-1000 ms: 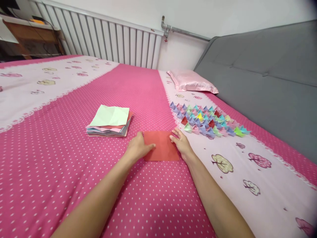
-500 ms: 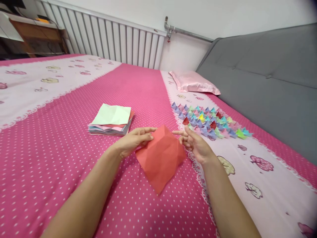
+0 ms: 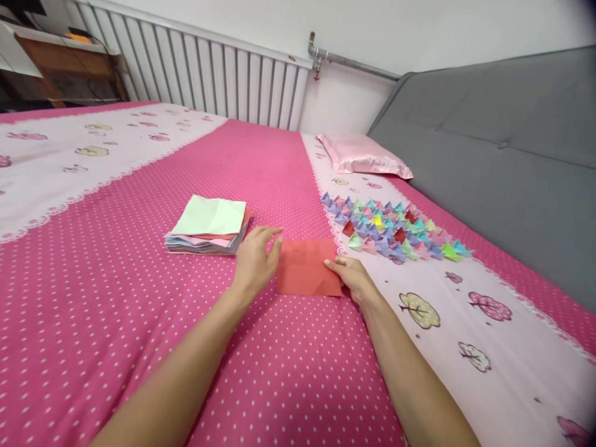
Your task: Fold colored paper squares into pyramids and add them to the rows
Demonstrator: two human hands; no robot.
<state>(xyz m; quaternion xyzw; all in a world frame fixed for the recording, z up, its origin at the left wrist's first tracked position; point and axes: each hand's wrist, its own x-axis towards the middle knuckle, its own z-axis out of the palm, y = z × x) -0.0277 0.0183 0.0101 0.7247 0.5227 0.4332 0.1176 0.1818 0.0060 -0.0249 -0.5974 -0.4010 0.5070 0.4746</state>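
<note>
A creased sheet of red paper (image 3: 305, 267) is held low over the pink bed, its edges now roughly square to me. My right hand (image 3: 351, 276) pinches its right edge, with the thumb on top. My left hand (image 3: 258, 257) is beside the left edge, thumb and fingers apart; its fingertips are close to the paper. Left of that hand lies a stack of coloured paper sheets (image 3: 209, 217), a pale green one on top. Several rows of small folded paper boats (image 3: 391, 230) in many colours stand at the right.
The bed has a pink dotted cover (image 3: 261, 360) with pale printed bands. A pink satin pillow (image 3: 365, 155) lies behind the boats, against a grey padded headboard (image 3: 493, 124). A white radiator (image 3: 209, 68) and a pipe (image 3: 358, 65) run along the wall; a wooden desk (image 3: 69, 62) is at far left.
The red paper has turned from a diamond position to a square one and looks flatter. My left hand has let go of it; my right hand has taken hold of its right edge.
</note>
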